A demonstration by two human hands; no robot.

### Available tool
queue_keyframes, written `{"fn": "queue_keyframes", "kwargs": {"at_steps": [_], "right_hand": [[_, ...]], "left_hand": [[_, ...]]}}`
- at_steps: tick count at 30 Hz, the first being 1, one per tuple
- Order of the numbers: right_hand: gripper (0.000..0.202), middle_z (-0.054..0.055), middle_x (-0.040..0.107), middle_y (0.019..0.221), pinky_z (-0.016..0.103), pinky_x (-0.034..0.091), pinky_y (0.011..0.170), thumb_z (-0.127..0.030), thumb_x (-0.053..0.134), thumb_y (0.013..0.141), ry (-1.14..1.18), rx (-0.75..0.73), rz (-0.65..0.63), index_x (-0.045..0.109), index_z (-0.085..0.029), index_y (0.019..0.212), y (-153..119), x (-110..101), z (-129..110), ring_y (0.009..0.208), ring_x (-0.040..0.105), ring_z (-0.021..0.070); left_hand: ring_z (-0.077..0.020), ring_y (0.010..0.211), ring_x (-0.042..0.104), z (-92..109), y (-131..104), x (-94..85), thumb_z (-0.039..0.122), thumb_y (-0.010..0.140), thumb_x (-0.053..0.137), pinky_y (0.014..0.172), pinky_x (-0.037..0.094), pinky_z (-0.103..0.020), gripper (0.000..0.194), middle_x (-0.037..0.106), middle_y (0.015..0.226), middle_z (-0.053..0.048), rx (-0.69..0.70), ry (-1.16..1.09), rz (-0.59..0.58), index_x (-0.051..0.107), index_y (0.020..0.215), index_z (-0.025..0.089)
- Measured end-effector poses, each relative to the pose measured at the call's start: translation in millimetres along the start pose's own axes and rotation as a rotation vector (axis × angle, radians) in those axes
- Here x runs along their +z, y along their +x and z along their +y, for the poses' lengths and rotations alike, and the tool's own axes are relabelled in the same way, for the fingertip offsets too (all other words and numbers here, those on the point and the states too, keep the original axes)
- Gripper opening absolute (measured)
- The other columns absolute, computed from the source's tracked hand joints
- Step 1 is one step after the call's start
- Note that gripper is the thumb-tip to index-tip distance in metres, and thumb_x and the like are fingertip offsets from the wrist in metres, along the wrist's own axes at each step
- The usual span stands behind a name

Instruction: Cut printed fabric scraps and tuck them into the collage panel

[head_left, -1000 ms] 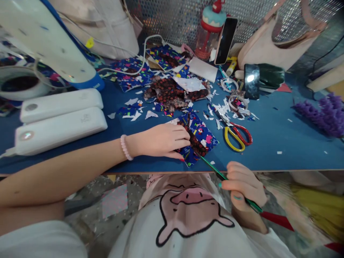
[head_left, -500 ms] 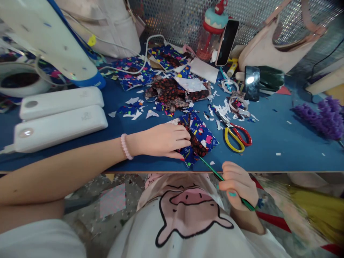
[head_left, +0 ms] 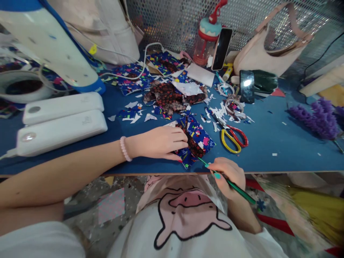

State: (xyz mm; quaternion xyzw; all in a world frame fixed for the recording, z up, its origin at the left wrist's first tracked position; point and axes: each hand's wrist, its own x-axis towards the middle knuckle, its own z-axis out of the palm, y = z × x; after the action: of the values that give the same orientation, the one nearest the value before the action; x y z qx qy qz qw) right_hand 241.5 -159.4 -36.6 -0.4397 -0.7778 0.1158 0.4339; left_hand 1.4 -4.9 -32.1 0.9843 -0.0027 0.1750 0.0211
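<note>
Even, fairly bright light falls from above on the blue desk (head_left: 268,143), leaving only soft, short shadows under the scraps. A white glare spot sits on the dark roll (head_left: 246,83) near the desk's far edge, and the perforated metal screen (head_left: 172,21) glints behind. The wide lens bends straight lines at the edges. The lower right corner is smeared and blurred.

Deep blue tabletop (head_left: 268,143), and on it a blue fabric piece (head_left: 200,138) printed with pink and white figures (a dark red-dotted strip runs across it). Green stick (head_left: 236,188), teal nails, scissors (head_left: 232,136) with one yellow, one red handle, purple tuft (head_left: 319,120).
</note>
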Motion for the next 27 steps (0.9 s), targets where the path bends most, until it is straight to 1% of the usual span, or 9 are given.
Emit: {"fn": "queue_keyframes", "kwargs": {"at_steps": [3, 5, 8, 11, 15, 21, 27], "right_hand": [[0.020, 0.003, 0.063, 0.068, 0.030, 0.048, 0.055, -0.015, 0.048, 0.092, 0.122, -0.053, 0.074, 0.066, -0.021, 0.098, -2.6, 1.7, 5.3, 0.058, 0.059, 0.0174], [0.021, 0.003, 0.063, 0.067, 0.030, 0.047, 0.054, -0.014, 0.047, 0.091, 0.122, -0.075, 0.053, 0.066, -0.020, 0.098, -1.2, 3.4, 6.6, 0.058, 0.058, 0.0171], [0.020, 0.003, 0.063, 0.068, 0.028, 0.048, 0.055, -0.012, 0.048, 0.090, 0.074, -0.044, 0.009, 0.067, -0.019, 0.095, 2.0, 5.7, 5.6, 0.060, 0.059, 0.0162], [0.021, 0.003, 0.063, 0.069, 0.028, 0.049, 0.056, -0.011, 0.047, 0.090, 0.064, -0.018, 0.005, 0.065, -0.019, 0.095, 1.7, 6.9, 4.8, 0.061, 0.059, 0.0160], [0.022, 0.004, 0.062, 0.070, 0.030, 0.048, 0.057, -0.010, 0.047, 0.089, 0.059, -0.054, 0.007, 0.064, -0.019, 0.098, -1.3, 7.2, 5.9, 0.061, 0.058, 0.0168], [0.021, 0.003, 0.061, 0.067, 0.030, 0.048, 0.056, -0.011, 0.046, 0.089, 0.029, -0.061, 0.006, 0.064, -0.020, 0.095, -0.6, 8.7, 6.2, 0.059, 0.057, 0.0174], [0.022, 0.003, 0.062, 0.069, 0.029, 0.049, 0.057, -0.008, 0.045, 0.089, 0.055, -0.035, -0.007, 0.062, -0.020, 0.094, 1.7, 9.2, 5.5, 0.062, 0.059, 0.0167]], "left_hand": [[-0.0250, 0.102, 0.065, 0.0, 0.5, -0.2, 0.048, 0.098, 0.059, 0.092, 0.053, -0.037, 0.042, 0.072, 0.110, -0.015, -0.007, 0.003, -0.013, 0.069, 0.112, 0.010], [-0.0247, 0.103, 0.065, -0.2, 0.6, 0.0, 0.048, 0.098, 0.059, 0.093, 0.053, -0.036, 0.042, 0.072, 0.111, -0.015, -0.016, 0.006, -0.027, 0.069, 0.113, 0.011], [-0.0249, 0.104, 0.064, -0.1, 0.2, 0.5, 0.049, 0.098, 0.059, 0.093, 0.053, -0.037, 0.042, 0.072, 0.111, -0.015, -0.017, 0.008, -0.031, 0.069, 0.113, 0.011], [-0.0249, 0.104, 0.064, 0.2, -0.3, 0.6, 0.048, 0.099, 0.057, 0.093, 0.053, -0.036, 0.042, 0.072, 0.112, -0.015, -0.008, 0.009, -0.027, 0.069, 0.114, 0.010], [-0.0248, 0.103, 0.064, 0.2, -0.8, 0.5, 0.046, 0.100, 0.055, 0.092, 0.053, -0.037, 0.041, 0.071, 0.112, -0.015, -0.001, 0.011, -0.020, 0.068, 0.116, 0.009], [-0.0235, 0.105, 0.063, -0.6, -1.4, 0.9, 0.046, 0.101, 0.053, 0.093, 0.052, -0.036, 0.037, 0.070, 0.114, -0.014, -0.001, 0.028, -0.057, 0.069, 0.116, 0.016], [-0.0245, 0.102, 0.064, -0.9, -1.6, 1.0, 0.044, 0.101, 0.053, 0.091, 0.053, -0.037, 0.036, 0.071, 0.112, -0.014, 0.015, 0.027, -0.022, 0.070, 0.115, 0.015]]}}
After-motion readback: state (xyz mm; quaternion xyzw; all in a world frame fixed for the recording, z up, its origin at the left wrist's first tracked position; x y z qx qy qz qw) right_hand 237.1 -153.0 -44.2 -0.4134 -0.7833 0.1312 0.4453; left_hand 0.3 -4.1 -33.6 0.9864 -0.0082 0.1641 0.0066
